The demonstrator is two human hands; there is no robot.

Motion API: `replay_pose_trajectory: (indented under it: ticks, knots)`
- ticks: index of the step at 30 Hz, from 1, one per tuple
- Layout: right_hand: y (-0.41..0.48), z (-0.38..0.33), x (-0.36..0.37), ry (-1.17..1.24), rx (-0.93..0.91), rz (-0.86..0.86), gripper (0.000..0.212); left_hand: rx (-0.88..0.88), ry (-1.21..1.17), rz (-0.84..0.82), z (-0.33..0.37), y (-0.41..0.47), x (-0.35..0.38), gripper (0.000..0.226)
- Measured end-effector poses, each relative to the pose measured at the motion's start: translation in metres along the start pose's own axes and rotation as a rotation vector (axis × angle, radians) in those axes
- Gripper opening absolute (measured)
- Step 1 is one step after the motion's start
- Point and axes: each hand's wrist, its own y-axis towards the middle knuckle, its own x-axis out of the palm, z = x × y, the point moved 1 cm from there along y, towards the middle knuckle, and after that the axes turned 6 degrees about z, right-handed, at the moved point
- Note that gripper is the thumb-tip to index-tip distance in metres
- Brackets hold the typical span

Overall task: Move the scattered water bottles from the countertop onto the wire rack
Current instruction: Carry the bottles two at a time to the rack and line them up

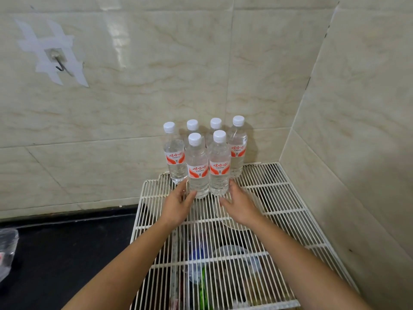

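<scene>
- The left forearm (134, 253) and right forearm (295, 256) are stretched forward over the near end of the wire rack (288, 211). Blurred clutter (223, 265) is made out beneath its bars, too indistinct to be named.
- The dark tabletop (55, 253) lies left of the rack. No bottle is seen on the part in view — only a clear plastic object (7, 247) at the frame's edge.
- The left hand (178, 204) is held spread, fingers fairly straight, flanking the foot of the front-left bottle (197, 168). Nothing is clamped.
- The right hand (240, 204) is likewise spread, set beside the foot of the front-right bottle (219, 166).
- Each front bottle stands upright, long axis vertical, straight ahead of its own hand — neither hand is the nearer.
- Behind, a back row of four bottles (175, 157) is stood near the tiled wall (156, 74). With all six on the rack's far end, the transfer is judged nearly done.
</scene>
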Motion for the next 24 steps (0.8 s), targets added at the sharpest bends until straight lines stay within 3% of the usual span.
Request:
replay_pose_trajectory:
  ticks: [3, 6, 9, 15, 18, 24]
  knots:
    - [-0.014, 0.005, 0.004, -0.205, -0.036, 0.039, 0.078, 0.081, 0.278, 0.049, -0.008, -0.017, -0.014, 0.064]
    - [-0.034, 0.005, 0.009, -0.347, -0.106, 0.206, 0.077, 0.157, 0.632, 0.101, -0.025, -0.043, -0.035, 0.064]
    - [-0.049, 0.0, 0.024, -0.429, -0.295, 0.287, 0.074, 0.12, 0.798, 0.208, -0.046, -0.078, -0.057, 0.064]
    - [-0.066, -0.041, 0.074, -0.429, -0.591, 0.152, 0.07, -0.168, 0.81, 0.354, -0.082, -0.167, -0.101, 0.065]
    - [-0.079, -0.073, 0.106, -0.42, -0.637, 0.092, 0.071, -0.24, 0.863, 0.416, -0.096, -0.209, -0.133, 0.071]
    - [-0.139, -0.153, 0.176, -0.405, -0.717, 0.007, 0.067, -0.358, 0.878, 0.592, -0.138, -0.296, -0.23, 0.062]
